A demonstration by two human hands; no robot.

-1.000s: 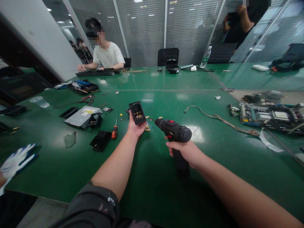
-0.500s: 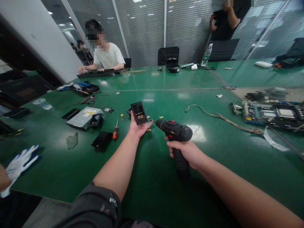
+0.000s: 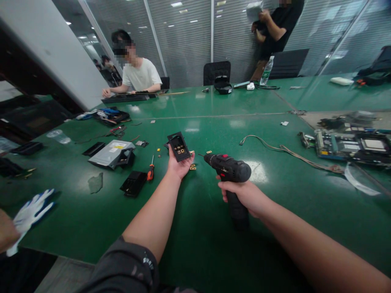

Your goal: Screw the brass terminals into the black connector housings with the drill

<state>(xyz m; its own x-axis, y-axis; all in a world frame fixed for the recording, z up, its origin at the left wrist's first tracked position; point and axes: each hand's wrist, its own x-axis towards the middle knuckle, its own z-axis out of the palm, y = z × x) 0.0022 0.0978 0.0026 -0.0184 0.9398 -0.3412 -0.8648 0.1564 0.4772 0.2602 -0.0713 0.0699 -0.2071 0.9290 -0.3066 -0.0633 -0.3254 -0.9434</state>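
Observation:
My left hand (image 3: pixel 179 166) is closed on a black rectangular plastic housing (image 3: pixel 174 142), tilted so its open side faces me. Small brass-coloured parts (image 3: pixel 180 149) show inside the housing. My right hand (image 3: pixel 241 191) grips a black cordless drill (image 3: pixel 230 167) with red marks; its thin bit points left toward the housing, a gap apart from it. Flat brass pieces (image 3: pixel 192 167) lie on the green table just right of my left hand, and another brass piece (image 3: pixel 209 152) lies near the drill's tip.
Left of my arm lie an orange-handled screwdriver (image 3: pixel 150 172), a black plastic part (image 3: pixel 133 183) and a silver drive (image 3: pixel 112 153). Circuit boards (image 3: pixel 351 143) and a cable (image 3: pixel 287 150) lie at right. A seated person (image 3: pixel 141 75) works across the table; another person (image 3: pixel 279 30) stands behind it.
The fingers of my left hand have drawn in toward the housing. The drill's tip has moved slightly right, away from my left hand. The standing person has shifted left and holds something white.

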